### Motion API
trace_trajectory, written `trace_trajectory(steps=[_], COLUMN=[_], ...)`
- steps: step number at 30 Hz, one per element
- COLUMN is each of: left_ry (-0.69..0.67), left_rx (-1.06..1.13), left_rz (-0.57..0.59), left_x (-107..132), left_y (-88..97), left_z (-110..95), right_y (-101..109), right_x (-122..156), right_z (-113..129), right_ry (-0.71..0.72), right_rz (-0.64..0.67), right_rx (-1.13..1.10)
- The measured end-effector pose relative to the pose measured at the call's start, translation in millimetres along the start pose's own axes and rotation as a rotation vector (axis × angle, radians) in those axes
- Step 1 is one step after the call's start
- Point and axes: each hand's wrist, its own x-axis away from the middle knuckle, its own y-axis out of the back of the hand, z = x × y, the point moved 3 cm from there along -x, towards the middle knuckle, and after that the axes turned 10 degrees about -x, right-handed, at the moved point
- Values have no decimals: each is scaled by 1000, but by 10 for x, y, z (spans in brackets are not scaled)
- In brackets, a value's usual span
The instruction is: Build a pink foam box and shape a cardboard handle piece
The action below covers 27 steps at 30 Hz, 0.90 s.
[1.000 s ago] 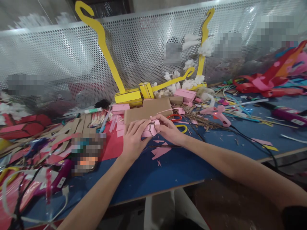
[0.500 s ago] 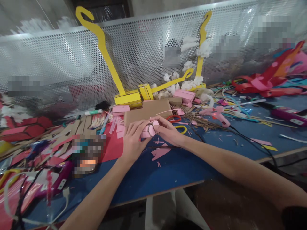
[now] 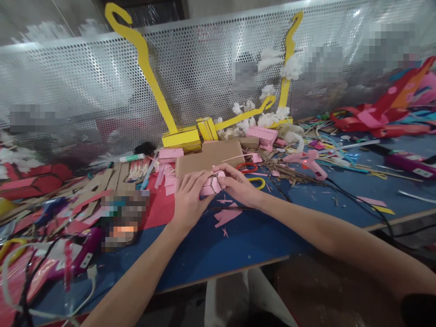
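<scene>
Between my two hands is a small pink paper-covered box with dark edges, held just above the blue table. My left hand is closed around its left side, fingers over the top. At its right end, the fingers and thumb of my right hand press on it. Parts of the box are hidden by my fingers. Pink paper scraps lie below it on the table. A brown cardboard piece is just behind my hands, and scissors with a yellow and red handle lie to the right.
A pink glue gun with a black cord rests at right. Yellow hook-topped stands rise at the back before a perforated metal panel. Cardboard strips and a red sheet lie at left. A purple tool is far right.
My hands keep almost the same hold on the pink box. The view has shifted very slightly; nothing else has visibly moved.
</scene>
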Motion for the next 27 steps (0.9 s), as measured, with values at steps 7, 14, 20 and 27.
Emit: trace_trajectory(steps=[7,14,20,27], left_ry=[-2,34,89,108], left_rx=[-8,21,53,79], left_rz=[7,-25,2,25], left_x=[-9,-38,-50,-45], left_y=[-5,19,13,12], left_z=[8,-3,18,34], right_y=[15,-39,-46,-21], right_x=[4,-15,-15,-20], right_z=[-14,20,66,43], right_ry=[6,-6,-61,-75], right_rz=[-18,-23,11,83], right_rx=[0,-44,-75,-107])
